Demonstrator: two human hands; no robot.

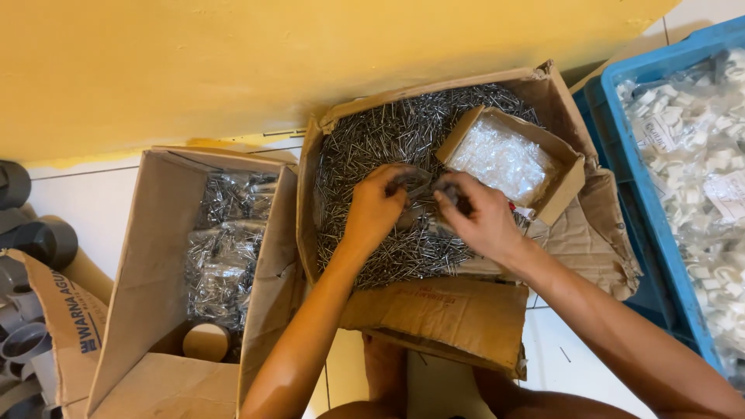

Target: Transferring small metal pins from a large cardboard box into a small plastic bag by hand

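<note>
- Far left: grey plastic pipe fittings (31, 240) on the tiled floor (85, 198), half covered by a cardboard flap.
- Next: open cardboard box (136, 279) with clear bags of nails (225, 248) stacked inside and a cardboard roll (206, 341) at its near end.
- Centre: big torn carton (434, 310) full of loose nails (365, 140), thin, grey, shiny, lying in every direction.
- Left hand (374, 208) curled shut over the pile, pinching a small bunch of nails together with the right.
- Right hand (479, 213) also closed, fingers on the same bunch (425, 186); exact grip is hidden by the knuckles.
- To do it well, my read: hold the bunch low over the carton, points turned away from the palms, heads aligned, so strays drop back in.
- Behind the right hand: small box (570, 174) with a clear plastic bag (503, 159) in it, sitting on the nails.
- Far right: blue crate (621, 155) of bagged white clips (698, 155).
</note>
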